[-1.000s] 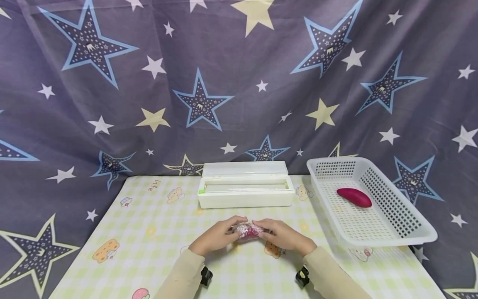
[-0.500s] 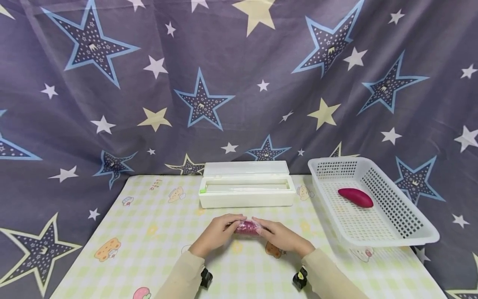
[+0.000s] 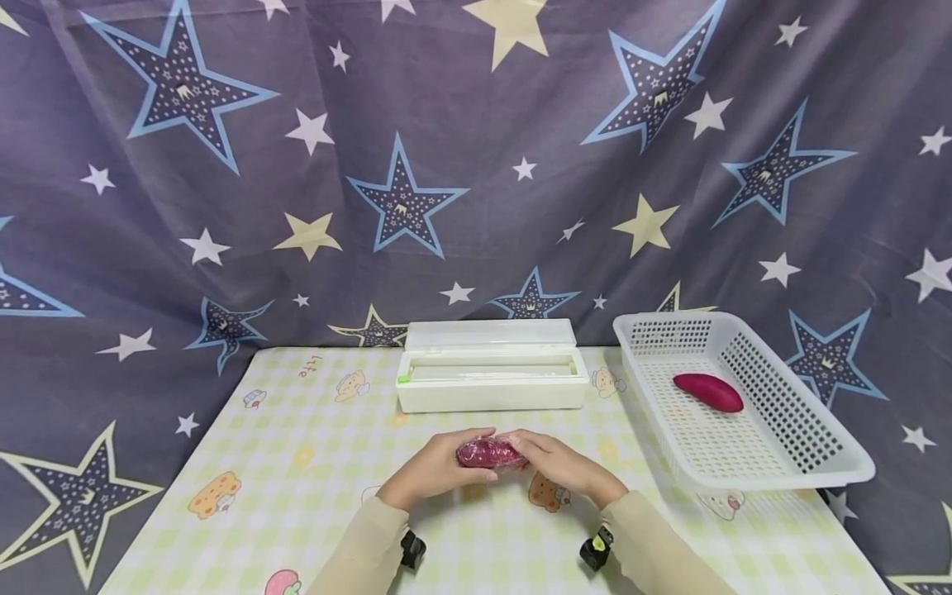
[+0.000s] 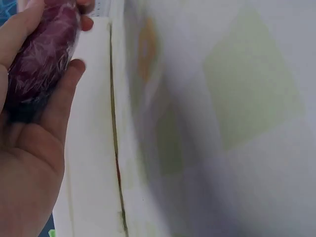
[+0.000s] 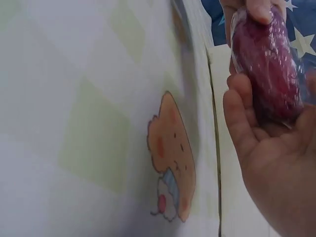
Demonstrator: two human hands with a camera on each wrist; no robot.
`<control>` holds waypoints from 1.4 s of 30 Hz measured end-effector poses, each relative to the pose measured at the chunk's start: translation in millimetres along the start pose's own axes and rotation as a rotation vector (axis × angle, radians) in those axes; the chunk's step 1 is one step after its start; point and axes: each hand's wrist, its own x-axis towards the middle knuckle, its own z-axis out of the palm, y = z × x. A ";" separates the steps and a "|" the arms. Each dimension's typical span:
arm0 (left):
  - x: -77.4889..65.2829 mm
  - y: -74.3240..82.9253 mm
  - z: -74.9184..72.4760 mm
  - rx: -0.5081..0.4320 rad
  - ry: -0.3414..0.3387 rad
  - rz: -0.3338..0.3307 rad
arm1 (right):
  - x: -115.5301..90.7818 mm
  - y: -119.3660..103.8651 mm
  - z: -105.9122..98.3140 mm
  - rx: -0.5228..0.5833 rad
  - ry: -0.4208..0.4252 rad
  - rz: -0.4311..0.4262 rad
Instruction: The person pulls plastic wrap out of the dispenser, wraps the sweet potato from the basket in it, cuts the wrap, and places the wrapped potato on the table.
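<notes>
A purple-red sweet potato (image 3: 487, 453) wrapped in clear cling film is held between both hands above the middle of the table. The left hand (image 3: 431, 469) grips its left end, thumb on the near side and fingers behind. At the right end, the right hand (image 3: 568, 464) curls its fingers over the film. Creases and shiny folds of film show on the sweet potato (image 4: 42, 54) in the left wrist view. From the right wrist, the film-covered sweet potato (image 5: 269, 66) lies against the right hand's fingers, with the left thumb on its far end.
Behind the hands stands a white cling film box (image 3: 491, 398), its lid (image 3: 491, 334) raised and a roll inside. To the right, a white perforated basket (image 3: 773, 478) holds an unwrapped dark pink sweet potato (image 3: 708, 392). A starry curtain (image 3: 461, 107) hangs behind the checked table (image 3: 297, 545).
The wrapped sweet potato has been turned in the hands and shows more of its length toward the left. The left thumb has moved lower and the right fingers now cover its right end.
</notes>
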 end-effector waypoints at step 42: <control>-0.6 9.5 -4.5 -0.127 0.013 0.056 | 3.5 -1.2 2.9 0.410 0.134 0.119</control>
